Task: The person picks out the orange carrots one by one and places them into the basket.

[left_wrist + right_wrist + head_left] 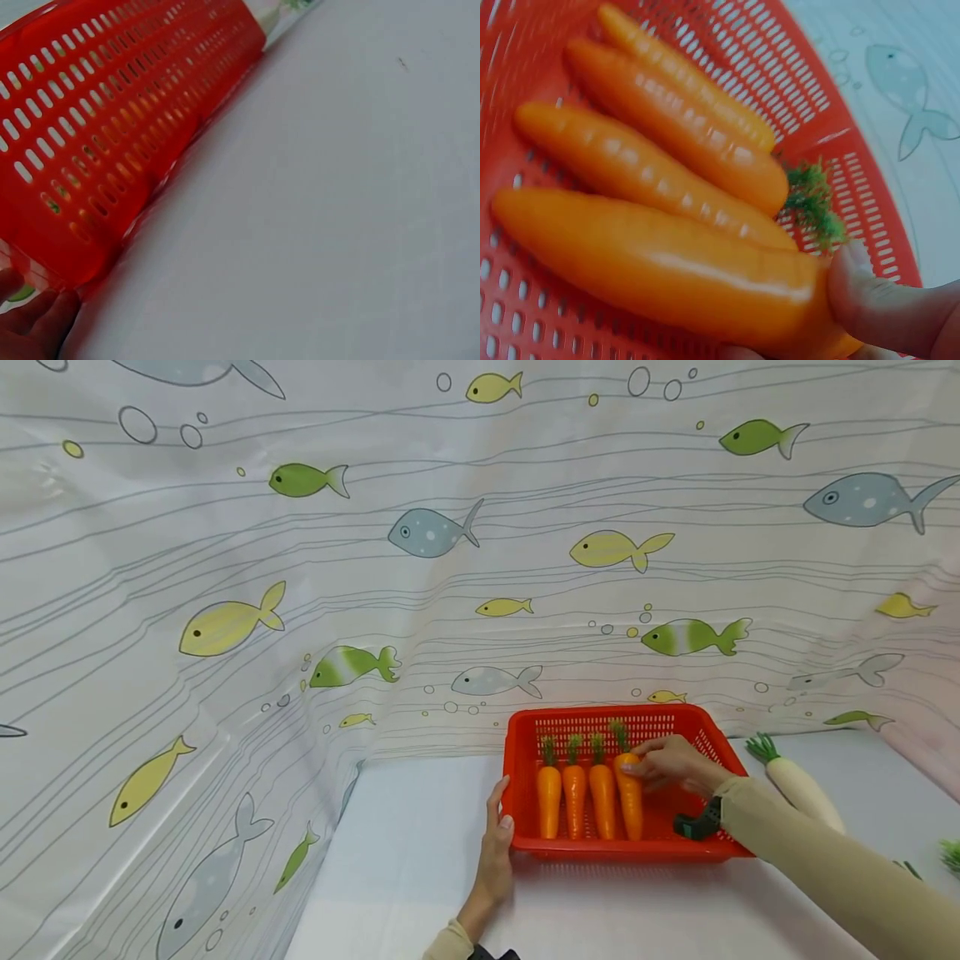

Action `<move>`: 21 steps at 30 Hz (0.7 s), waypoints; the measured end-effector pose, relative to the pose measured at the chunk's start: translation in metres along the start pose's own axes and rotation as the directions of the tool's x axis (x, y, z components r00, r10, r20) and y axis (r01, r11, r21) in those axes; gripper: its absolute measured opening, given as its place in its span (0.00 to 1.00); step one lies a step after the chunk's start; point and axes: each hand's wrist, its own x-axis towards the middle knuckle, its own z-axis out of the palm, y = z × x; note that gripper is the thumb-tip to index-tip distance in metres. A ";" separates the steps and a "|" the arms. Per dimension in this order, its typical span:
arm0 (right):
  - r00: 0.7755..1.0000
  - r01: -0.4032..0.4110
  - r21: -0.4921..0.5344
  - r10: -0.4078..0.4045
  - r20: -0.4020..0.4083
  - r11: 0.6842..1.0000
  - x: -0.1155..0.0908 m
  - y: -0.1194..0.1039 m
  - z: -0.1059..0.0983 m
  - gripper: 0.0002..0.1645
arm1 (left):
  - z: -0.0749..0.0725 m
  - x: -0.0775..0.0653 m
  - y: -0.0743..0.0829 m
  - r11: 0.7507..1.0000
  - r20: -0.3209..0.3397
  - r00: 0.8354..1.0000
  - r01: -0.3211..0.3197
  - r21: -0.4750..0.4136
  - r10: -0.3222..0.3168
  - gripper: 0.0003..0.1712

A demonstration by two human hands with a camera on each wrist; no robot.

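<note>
A red plastic basket with slotted walls stands on the white table. Inside it, several orange carrots with green tops lie side by side, tips toward the near wall. My right hand pinches the rightmost carrot near its leafy end; in the right wrist view the thumb presses on that carrot's thick end. The other carrots lie close beside it. At the basket's left side, my left hand holds the rim, and its fingers show at the basket's lower corner in the left wrist view.
Right of the basket lies a white radish with a green top, partly behind the right sleeve. Some green leaves show at the right edge. A fish-patterned curtain hangs behind and left of the table.
</note>
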 end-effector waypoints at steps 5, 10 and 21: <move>1.000 0.001 0.004 -0.001 0.007 1.000 0.002 0.002 0.002 0.34 | 0.001 0.001 -0.001 1.000 -0.003 1.000 -0.005 0.008 0.005 0.35; 1.000 -0.008 0.015 0.008 0.009 1.000 0.003 0.004 0.004 0.29 | 0.000 0.000 -0.003 1.000 0.002 1.000 -0.011 0.000 0.011 0.35; 0.999 -0.052 -0.006 0.052 0.015 0.999 0.010 0.007 0.004 0.28 | 0.000 0.002 -0.004 1.000 0.004 1.000 -0.025 0.001 0.025 0.35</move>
